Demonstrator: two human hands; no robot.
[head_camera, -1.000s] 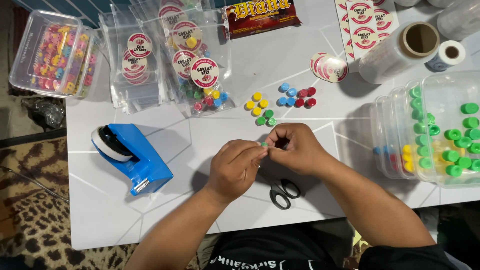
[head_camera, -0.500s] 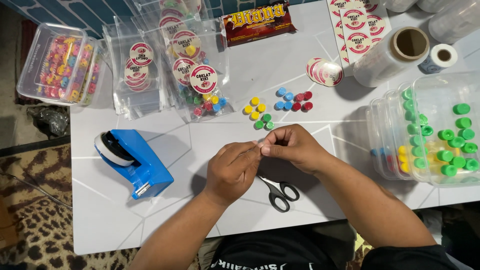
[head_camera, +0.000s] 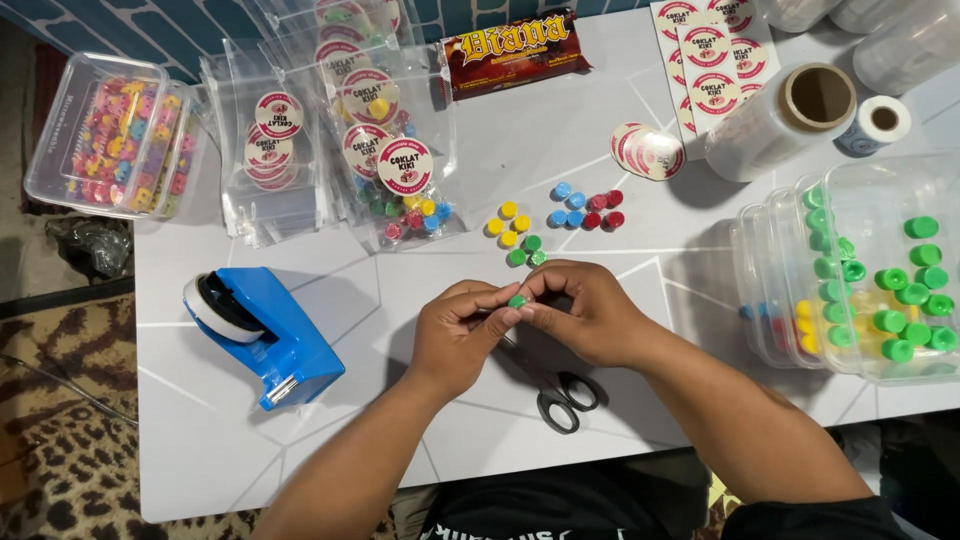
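Observation:
My left hand (head_camera: 462, 335) and my right hand (head_camera: 582, 312) meet over the middle of the white table (head_camera: 420, 440), pinching one small green round candy (head_camera: 516, 300) between their fingertips. Just beyond the hands lie little groups of loose candies: yellow (head_camera: 508, 224), green (head_camera: 528, 250), blue (head_camera: 567, 204) and red (head_camera: 604, 210). Black-handled scissors (head_camera: 566, 398) lie on the table under my right wrist, partly hidden by it.
A blue tape dispenser (head_camera: 262, 335) stands at the left. Clear bags with round stickers (head_camera: 385, 170) lie at the back, beside a lidded box of coloured sweets (head_camera: 110, 135). Clear tubs of green candies (head_camera: 880, 275), a film roll (head_camera: 780, 120) and sticker sheets (head_camera: 712, 62) fill the right.
Both hands stay together at the table's middle, fingers working the small green candy; the candy now shows clearly between the fingertips. The view has shifted slightly.

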